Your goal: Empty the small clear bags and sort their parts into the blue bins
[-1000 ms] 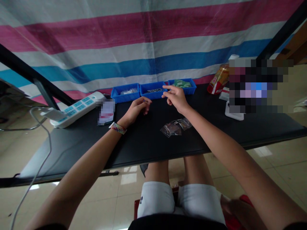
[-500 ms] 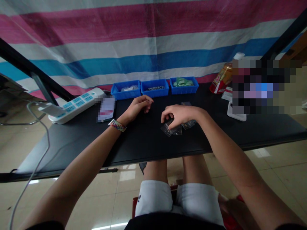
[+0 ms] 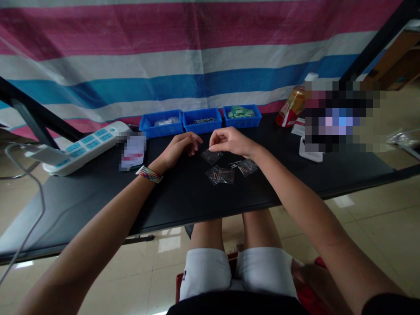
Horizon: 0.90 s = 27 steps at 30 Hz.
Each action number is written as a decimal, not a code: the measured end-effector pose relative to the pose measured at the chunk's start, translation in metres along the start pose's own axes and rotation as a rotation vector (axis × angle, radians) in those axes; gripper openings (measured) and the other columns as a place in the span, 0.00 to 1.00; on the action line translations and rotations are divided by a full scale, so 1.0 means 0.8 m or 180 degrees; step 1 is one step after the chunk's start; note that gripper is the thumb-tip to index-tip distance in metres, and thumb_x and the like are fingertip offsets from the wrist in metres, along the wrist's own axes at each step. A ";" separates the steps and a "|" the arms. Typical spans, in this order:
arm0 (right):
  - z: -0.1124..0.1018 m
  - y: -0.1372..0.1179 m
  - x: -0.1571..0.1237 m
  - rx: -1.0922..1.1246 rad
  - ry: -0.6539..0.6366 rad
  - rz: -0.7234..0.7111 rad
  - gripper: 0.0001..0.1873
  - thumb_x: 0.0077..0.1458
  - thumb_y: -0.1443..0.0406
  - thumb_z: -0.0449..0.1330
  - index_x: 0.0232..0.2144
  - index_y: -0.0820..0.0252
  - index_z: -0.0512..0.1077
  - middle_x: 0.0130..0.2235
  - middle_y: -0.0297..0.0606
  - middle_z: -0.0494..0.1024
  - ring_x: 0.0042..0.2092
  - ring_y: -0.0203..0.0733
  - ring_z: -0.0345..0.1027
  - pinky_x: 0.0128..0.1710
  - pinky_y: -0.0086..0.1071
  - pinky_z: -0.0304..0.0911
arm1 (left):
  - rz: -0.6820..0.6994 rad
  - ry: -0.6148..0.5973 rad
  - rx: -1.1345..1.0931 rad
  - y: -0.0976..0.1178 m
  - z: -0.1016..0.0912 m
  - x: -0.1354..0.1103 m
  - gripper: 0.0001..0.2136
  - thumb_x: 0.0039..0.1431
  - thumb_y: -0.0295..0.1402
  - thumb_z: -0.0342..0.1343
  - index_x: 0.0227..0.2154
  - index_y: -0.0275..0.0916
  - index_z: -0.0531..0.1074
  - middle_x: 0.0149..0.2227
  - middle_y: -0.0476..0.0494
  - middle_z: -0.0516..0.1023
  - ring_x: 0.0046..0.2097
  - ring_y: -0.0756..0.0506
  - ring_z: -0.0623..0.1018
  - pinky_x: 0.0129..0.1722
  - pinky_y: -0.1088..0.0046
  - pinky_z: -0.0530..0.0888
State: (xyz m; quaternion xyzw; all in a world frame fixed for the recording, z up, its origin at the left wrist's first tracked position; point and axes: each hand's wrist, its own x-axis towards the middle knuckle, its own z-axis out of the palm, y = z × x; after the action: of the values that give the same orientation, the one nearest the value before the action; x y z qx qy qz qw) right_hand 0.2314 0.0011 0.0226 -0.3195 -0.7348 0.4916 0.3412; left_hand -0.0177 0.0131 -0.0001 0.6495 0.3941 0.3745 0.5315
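My right hand (image 3: 231,142) pinches a small clear plastic bag (image 3: 211,156) by its edge, over the middle of the black table. What the bag contains, if anything, is too dark to make out. Just left of it, my left hand (image 3: 180,148) rests with loosely bent fingers, holding nothing visible. Nearer to me lie more clear bags (image 3: 226,176) with thin brass-coloured and silvery pins inside. Another bag with pins (image 3: 246,167) lies under my right wrist.
Along the back stand a blue bin with clear bags (image 3: 160,129), a blue bin of metal pins (image 3: 202,127) and a blue bin of green packets (image 3: 242,122). A power strip (image 3: 88,146) and a phone (image 3: 133,151) lie left; a bottle (image 3: 292,105) and white case (image 3: 310,149) are right.
My right hand has moved away from me and to the left, lifting a clear bag off the others, which now show. The view has shifted slightly; my left hand keeps its pose.
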 end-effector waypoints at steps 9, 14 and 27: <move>0.022 0.018 0.010 0.0960 0.0931 0.0421 0.09 0.56 0.67 0.72 0.35 0.59 0.75 0.31 0.32 0.78 0.33 0.36 0.74 0.35 0.31 0.74 | 0.0129 -0.0158 0.0352 0.007 0.009 -0.004 0.19 0.53 0.46 0.74 0.34 0.37 0.77 0.28 0.48 0.78 0.27 0.50 0.75 0.27 0.75 0.70; 0.027 0.015 0.008 0.0917 0.0740 0.0700 0.12 0.56 0.68 0.73 0.35 0.59 0.72 0.30 0.33 0.78 0.31 0.37 0.76 0.32 0.31 0.75 | 0.0132 -0.0023 0.0231 0.006 0.009 -0.003 0.18 0.54 0.47 0.73 0.33 0.38 0.76 0.27 0.48 0.77 0.27 0.49 0.75 0.28 0.74 0.70; 0.038 0.020 0.002 -0.1084 0.1195 -0.0714 0.03 0.61 0.69 0.65 0.34 0.57 0.78 0.44 0.39 0.75 0.41 0.42 0.71 0.44 0.38 0.70 | -0.0051 -0.0012 -0.0166 0.001 0.004 -0.002 0.18 0.60 0.48 0.68 0.38 0.34 0.82 0.30 0.41 0.83 0.27 0.47 0.79 0.28 0.72 0.75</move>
State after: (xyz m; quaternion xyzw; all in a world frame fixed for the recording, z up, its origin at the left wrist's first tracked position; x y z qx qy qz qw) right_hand 0.2080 -0.0081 -0.0011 -0.3744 -0.7615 0.2523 0.4650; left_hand -0.0153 0.0099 0.0000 0.6330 0.3885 0.3791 0.5520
